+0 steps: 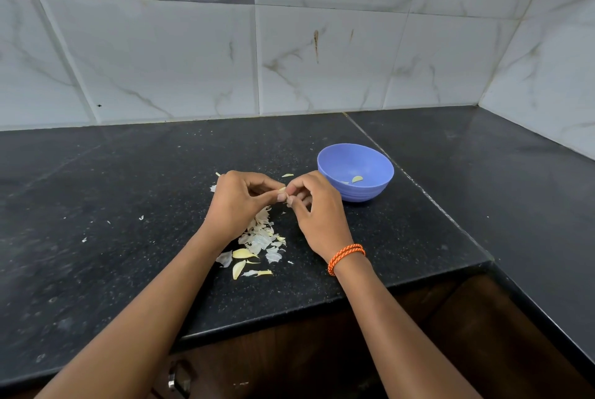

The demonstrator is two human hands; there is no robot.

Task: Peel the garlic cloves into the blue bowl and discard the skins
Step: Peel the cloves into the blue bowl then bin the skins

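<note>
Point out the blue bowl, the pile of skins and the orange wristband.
blue bowl (370, 194): head view, outer front wall.
pile of skins (260, 239): head view, middle of pile.
orange wristband (346, 257): head view, cord on right wrist.

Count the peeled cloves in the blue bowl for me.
2 visible: one clove on the floor of the blue bowl, and a second one just left of it, partly cut off by the near rim. More may be hidden behind that rim.
</note>
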